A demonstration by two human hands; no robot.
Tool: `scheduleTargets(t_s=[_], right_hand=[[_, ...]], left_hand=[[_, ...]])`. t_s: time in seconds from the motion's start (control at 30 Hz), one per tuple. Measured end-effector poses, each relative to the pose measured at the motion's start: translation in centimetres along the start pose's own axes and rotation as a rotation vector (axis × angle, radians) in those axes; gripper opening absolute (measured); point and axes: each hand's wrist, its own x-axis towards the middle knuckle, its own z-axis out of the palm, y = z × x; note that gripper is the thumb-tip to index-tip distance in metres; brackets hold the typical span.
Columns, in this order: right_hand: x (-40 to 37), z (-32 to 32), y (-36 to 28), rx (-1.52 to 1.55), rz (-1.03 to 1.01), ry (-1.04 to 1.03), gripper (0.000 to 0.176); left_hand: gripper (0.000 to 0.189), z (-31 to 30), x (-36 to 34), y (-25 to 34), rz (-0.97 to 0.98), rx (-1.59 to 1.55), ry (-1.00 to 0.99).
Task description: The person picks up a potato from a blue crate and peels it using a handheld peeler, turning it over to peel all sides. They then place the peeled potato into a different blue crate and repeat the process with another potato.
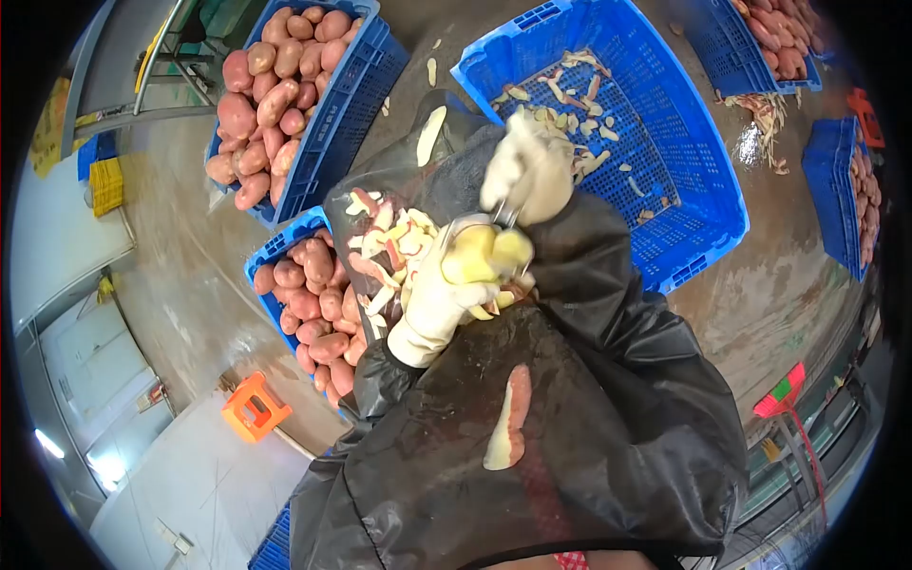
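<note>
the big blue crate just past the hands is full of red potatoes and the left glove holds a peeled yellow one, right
Not quite. The head view shows the big blue plastic crate holding only scattered pale peelings, not red potatoes. The white-gloved left hand does hold a peeled yellow potato.

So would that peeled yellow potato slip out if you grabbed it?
Probably a bit slippery: the peeled potato looks smooth and bare where the right hand holds its peeler, and the gloved left hand wraps well round it. It likely feels firm and heavy for its size, unlike the limp peel on the apron. Being rounded, it could roll if set down.
</note>
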Motion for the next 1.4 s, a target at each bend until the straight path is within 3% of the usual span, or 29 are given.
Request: scheduleTargets(t_s=[0.07, 0.1, 0.13, 0.2, 0.23, 0.3, 0.33, 0.37, 0.43, 0.47, 0.5, 0.57, 0.6, 0.63, 0.7, 0.73, 0.77, 0.83, 0.87, 0.9, 0.97, 1.0, 1.07, 1.1, 1.17, 1.23, 1.3, 1.37, 1.4], right_hand=[[2.5, -3.4, -2.2, -0.18, -0.193, 0.145, 0.038], [2.5, -4.1, -2.6, 0.097, -0.164, 0.061, 0.034], [1.8, -2.3, -2.2, 0.089, -0.164, 0.053, 0.034], [-2.3, 2.6, 0.2, -0.108, 0.047, -0.109, 0.03], [-0.2, 0.3, 0.4, -0.038, 0.067, -0.097, 0.036], [3.1, -2.2, -1.3, -0.45, -0.329, 0.056, 0.041], [3.3, -3.0, -2.5, 0.045, -0.142, 0.047, 0.043], [1.1, -1.5, -2.6, 0.073, -0.097, -0.116, 0.043], [-1.5, 1.3, 0.2, -0.063, -0.021, -0.092, 0.042], [0.5, -1.9, 1.1, -0.466, -0.216, -0.023, 0.04], [2.7, -4.3, 0.3, 0.101, -0.082, 0.029, 0.039], [2.5, -5.0, -2.0, 0.3, -0.106, 0.009, 0.041], [1.8, -4.8, -0.7, 0.443, -0.112, -0.266, 0.042], [-0.2, -1.8, 0.2, 0.469, 0.001, -0.311, 0.042], [0.7, -2.1, 0.4, 0.219, 0.013, 0.067, 0.041], [2.6, -4.2, 0.5, 0.012, -0.179, 0.206, 0.04], [3.0, -4.2, -0.8, 0.263, -0.12, 0.223, 0.04], [0.2, -2.2, -0.3, 0.47, -0.035, -0.421, 0.038], [-1.6, 0.3, 0.6, 0.263, -0.06, -0.269, 0.039], [-0.6, -0.6, 0.5, 0.133, 0.059, -0.123, 0.042], [3.2, -5.5, 0.5, 0.072, -0.146, 0.128, 0.043], [2.9, -5.8, -1.0, 0.286, -0.135, 0.114, 0.042], [0.8, -3.8, -1.3, 0.375, -0.077, -0.171, 0.04], [-0.3, -1.6, -0.7, 0.432, -0.038, -0.299, 0.04], [-0.8, -0.2, 0.4, 0.335, 0.051, -0.152, 0.036], [0.0, -0.2, 0.5, 0.397, 0.092, -0.021, 0.035], [0.5, -0.6, 0.9, 0.414, 0.094, -0.084, 0.034], [0.3, -0.3, 0.8, 0.363, 0.226, -0.157, 0.038], [-0.2, 0.4, 0.9, 0.313, 0.265, -0.1, 0.039]], left_hand=[[0.074, 0.0, -0.1, 0.1, -0.013, 0.061, 0.019], [0.073, 0.0, 0.0, 0.2, -0.024, 0.092, 0.026], [0.072, 0.2, 0.4, 0.3, -0.026, 0.119, 0.033], [0.071, 0.5, 0.0, 0.4, -0.069, 0.096, 0.028], [0.07, 0.6, 0.0, 0.8, -0.091, 0.08, 0.012], [0.07, 0.6, 0.2, 1.2, -0.087, 0.067, 0.0], [0.069, 0.4, 0.2, 1.1, -0.049, 0.147, -0.004], [0.069, 0.3, 0.4, 0.9, -0.016, 0.222, -0.011], [0.069, -0.3, 0.5, 0.2, -0.024, 0.147, -0.092], [0.07, 0.0, 0.3, 0.3, -0.077, 0.052, -0.052], [0.072, 0.1, 0.2, 0.5, -0.12, -0.042, -0.008], [0.072, 0.1, 0.1, -0.9, 0.1, -0.142, 0.022], [0.063, -1.5, 0.4, -2.2, 0.011, -0.311, -0.065], [0.054, -2.9, 0.0, -3.5, -0.087, -0.487, -0.141], [0.052, -2.2, -0.1, -2.8, -0.065, -0.507, -0.161], [0.05, -2.1, 0.0, -2.5, -0.032, -0.527, -0.178], [0.05, -2.2, 0.0, -2.6, -0.023, -0.521, -0.18], [0.065, -2.1, 0.5, -3.5, -0.063, -0.682, -0.114], [0.066, -1.7, 0.4, -3.6, -0.021, -0.588, -0.033], [0.062, -1.1, 0.2, -3.0, -0.04, -0.646, -0.144], [0.054, -2.6, 0.8, -3.7, 0.036, -0.693, -0.296], [0.054, -2.6, 1.2, -3.4, 0.048, -0.686, -0.303], [0.049, -1.9, 0.5, -3.3, -0.039, -0.658, 0.046], [0.049, -1.1, 0.1, -3.5, -0.049, -0.66, 0.05], [0.057, 1.4, -0.3, -3.2, -0.005, -0.789, -0.037], [0.059, 2.1, -0.6, -2.7, 0.067, -0.812, 0.045], [0.069, -0.5, -0.7, -2.8, 0.149, 0.03, -0.134], [0.078, -0.5, 0.2, -1.0, 0.181, 0.325, 0.002], [0.076, -0.9, 0.6, -0.3, 0.128, 0.39, -0.085]])
